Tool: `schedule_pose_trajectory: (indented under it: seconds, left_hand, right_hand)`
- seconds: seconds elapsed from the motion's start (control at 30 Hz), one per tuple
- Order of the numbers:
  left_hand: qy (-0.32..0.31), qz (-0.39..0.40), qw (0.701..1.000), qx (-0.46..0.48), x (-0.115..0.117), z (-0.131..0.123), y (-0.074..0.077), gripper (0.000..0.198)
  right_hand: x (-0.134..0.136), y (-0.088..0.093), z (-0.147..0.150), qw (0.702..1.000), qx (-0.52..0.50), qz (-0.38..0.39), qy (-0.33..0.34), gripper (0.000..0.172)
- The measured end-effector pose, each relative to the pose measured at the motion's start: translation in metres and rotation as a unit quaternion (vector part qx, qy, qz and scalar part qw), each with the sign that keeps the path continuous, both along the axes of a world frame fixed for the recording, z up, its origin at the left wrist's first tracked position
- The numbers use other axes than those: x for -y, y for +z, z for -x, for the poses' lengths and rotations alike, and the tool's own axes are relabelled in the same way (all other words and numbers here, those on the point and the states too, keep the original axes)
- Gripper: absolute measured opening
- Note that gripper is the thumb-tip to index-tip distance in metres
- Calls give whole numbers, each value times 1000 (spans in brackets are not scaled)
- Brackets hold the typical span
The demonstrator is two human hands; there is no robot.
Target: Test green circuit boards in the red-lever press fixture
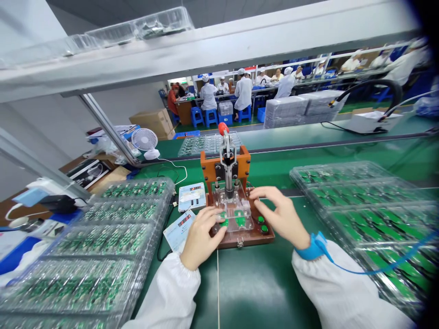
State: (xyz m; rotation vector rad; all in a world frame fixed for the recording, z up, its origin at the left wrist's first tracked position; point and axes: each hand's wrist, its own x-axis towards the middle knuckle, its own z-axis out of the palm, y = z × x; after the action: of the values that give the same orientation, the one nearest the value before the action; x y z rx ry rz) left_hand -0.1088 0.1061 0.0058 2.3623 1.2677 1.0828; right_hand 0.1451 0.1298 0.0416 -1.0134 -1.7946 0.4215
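Observation:
A toggle-clamp test fixture (228, 171) with an orange frame, red-tipped lever and brown base stands on the green bench. Two small green circuit boards lie in its clear plate; one is the right-hand circuit board (241, 220). My left hand (204, 233) is at the plate's left side, thumb and fingertips closed about the edges of the left-hand circuit board (224, 219). Over the base's right side is my right hand (279, 212), thumb and fingers apart, fingertips beside the clear plate. Just below it are two green buttons (262, 224). A blue wrist strap (312, 247) circles my right wrist.
Clear trays of boards flank me: a left tray (137, 249) and a right tray (355, 246). Two small display meters, one a blue-white meter (192, 197), lie left of the fixture. A white fan (144, 140) stands behind them. A shelf (219, 50) crosses overhead. Several people work beyond.

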Motion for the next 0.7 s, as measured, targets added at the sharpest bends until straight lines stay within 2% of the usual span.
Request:
schedule_pose_trajectory:
  seconds: [0.07, 0.13, 0.23, 0.3, 0.37, 0.43, 0.5, 0.53, 0.6, 0.7]
  left_hand:
    - [3, -1, 1000, -10, 1, 1, -2, 8]
    - [8, -7, 1000, -19, 3, 1, -3, 9]
    - [42, -60, 997, -6, 13, -2, -4, 15]
    - [37, -106, 994, 19, 22, -9, -3, 19]
    - [-19, -133, 990, 30, 32, -19, -4, 18]
    - [-102, -140, 985, 14, 40, -31, -8, 18]
    - [-172, -134, 976, -15, 44, -41, -14, 21]
    - [-196, -128, 972, -28, 45, -44, -18, 22]
    - [-217, -115, 968, -46, 45, -48, -26, 22]
    - [-222, -107, 968, -56, 45, -47, -34, 21]
  right_hand:
    - [-7, 23, 0, 995, -82, -11, -52, 12]
    - [-17, 48, 3, 987, -144, -25, -60, 12]
    - [-42, 85, 13, 986, -151, -69, -12, 19]
    - [-66, 107, 23, 988, -128, -83, 17, 27]
    - [-93, 126, 33, 993, -108, -36, 34, 32]
    - [-115, 143, 44, 991, -96, 65, 67, 41]
    - [-125, 159, 53, 981, -102, 122, 109, 49]
    - [-123, 165, 56, 979, -112, 112, 127, 49]
    - [-104, 174, 60, 981, -129, 25, 145, 41]
    - [-51, 175, 62, 978, -116, -111, 134, 31]
